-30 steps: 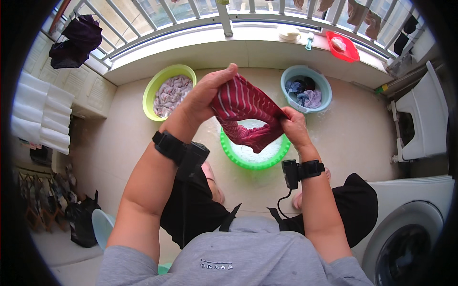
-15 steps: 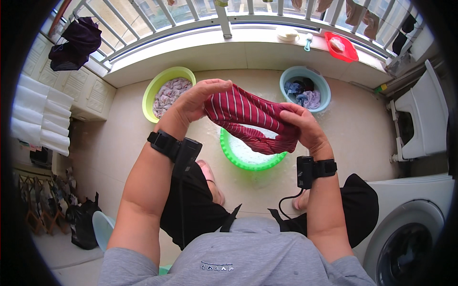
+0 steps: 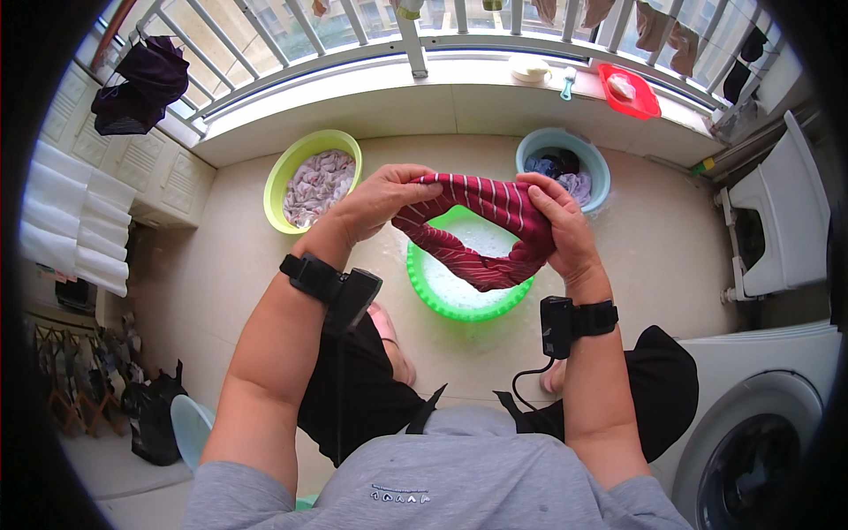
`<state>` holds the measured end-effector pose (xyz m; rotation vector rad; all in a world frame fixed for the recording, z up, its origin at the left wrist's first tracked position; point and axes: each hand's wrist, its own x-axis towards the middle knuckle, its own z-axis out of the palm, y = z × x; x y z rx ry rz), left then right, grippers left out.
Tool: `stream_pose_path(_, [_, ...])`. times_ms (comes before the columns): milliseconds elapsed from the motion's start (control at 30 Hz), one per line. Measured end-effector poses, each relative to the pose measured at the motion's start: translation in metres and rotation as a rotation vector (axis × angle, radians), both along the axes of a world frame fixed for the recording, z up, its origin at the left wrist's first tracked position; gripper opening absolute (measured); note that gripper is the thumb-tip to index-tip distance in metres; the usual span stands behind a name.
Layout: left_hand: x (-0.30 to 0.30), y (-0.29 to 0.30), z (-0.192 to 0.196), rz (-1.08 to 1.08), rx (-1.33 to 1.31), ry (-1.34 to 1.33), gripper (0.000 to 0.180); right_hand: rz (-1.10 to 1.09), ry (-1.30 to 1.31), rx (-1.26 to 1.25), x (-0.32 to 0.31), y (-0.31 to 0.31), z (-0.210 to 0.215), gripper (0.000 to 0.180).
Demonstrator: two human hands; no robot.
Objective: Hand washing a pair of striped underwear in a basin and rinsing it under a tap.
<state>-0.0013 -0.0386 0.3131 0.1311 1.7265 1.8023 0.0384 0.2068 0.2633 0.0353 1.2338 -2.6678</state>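
A wet-looking dark red garment with white stripes hangs stretched between my hands, spread into a ring; its exact kind I cannot make out. My left hand pinches its upper left edge between thumb and fingers. At the right end, my right hand grips the gathered cloth. Directly below is a bright green basin, and its white foamy water shows through the ring. The cloth's lower edge hides part of the basin.
A yellow-green basin with pale patterned laundry stands ahead left, a light blue basin with dark and lilac clothes ahead right. On the ledge lie a brush and a red tray. A washing machine stands near right.
The garment has turned and opened from a flatter band into a wide ring. My left hand has moved slightly right and lower; my right hand has shifted its hold higher along the cloth.
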Motion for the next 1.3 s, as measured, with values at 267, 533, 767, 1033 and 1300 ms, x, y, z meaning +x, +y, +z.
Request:
stream_pose_path(267, [0.001,0.025,0.011,0.114,0.122,0.03,0.019,0.009,-0.025,-0.012,-0.003,-0.004,-0.012,0.016])
stream_pose_path(533, [0.028,0.072,-0.021,0.199,-0.252,0.586,0.028,-0.153,-0.188,-0.202,0.0,-0.036,-0.033,0.025])
stream_pose_path(767, [0.019,0.077,-0.037,0.28,-0.818,1.115,0.038,-0.384,-0.285,-0.053,0.021,-0.091,-0.012,0.026])
stream_pose_path(1033, [0.028,0.089,-0.053,0.26,-0.69,0.998,0.034,-0.414,-0.313,-0.048,0.022,-0.089,-0.048,0.024])
stream_pose_path(1300, [0.03,0.089,-0.06,0.287,-0.705,1.158,0.033,-0.302,-0.428,-0.282,0.025,-0.094,-0.046,0.027])
